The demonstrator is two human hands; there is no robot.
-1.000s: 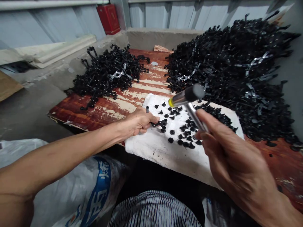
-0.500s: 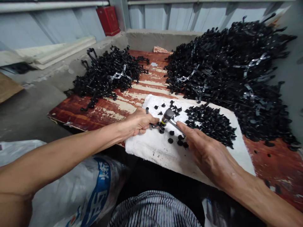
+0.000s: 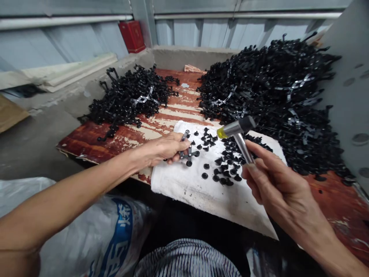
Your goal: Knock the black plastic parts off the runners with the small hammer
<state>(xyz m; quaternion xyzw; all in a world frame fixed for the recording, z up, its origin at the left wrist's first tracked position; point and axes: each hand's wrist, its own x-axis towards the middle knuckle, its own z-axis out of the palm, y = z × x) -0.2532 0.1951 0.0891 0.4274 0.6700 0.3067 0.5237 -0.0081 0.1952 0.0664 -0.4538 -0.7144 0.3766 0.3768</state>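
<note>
My left hand (image 3: 170,148) is closed around a dark hinged linkage bracket (image 3: 188,152), whose jointed arms and round black ends stick out past my fingers over the white cloth (image 3: 184,184). In my right hand (image 3: 273,181) is a small mallet (image 3: 238,129) with a metal handle, one black face and one yellow face. The mallet is raised above the cloth, apart from the bracket. Loose black round-headed plugs (image 3: 229,163) lie scattered on the cloth between my hands, with more heaped beneath and behind the mallet.
A large pile of black linkage brackets (image 3: 265,84) rises at the right, and a smaller pile (image 3: 129,94) sits at the left on the worn red board (image 3: 173,104). A red box (image 3: 132,36) stands on the back ledge. A white sack (image 3: 95,227) lies below the board.
My right hand has lifted the mallet up and to the right, off the bracket. In my left hand the bracket has turned, showing more of its arms. The view has shifted slightly.
</note>
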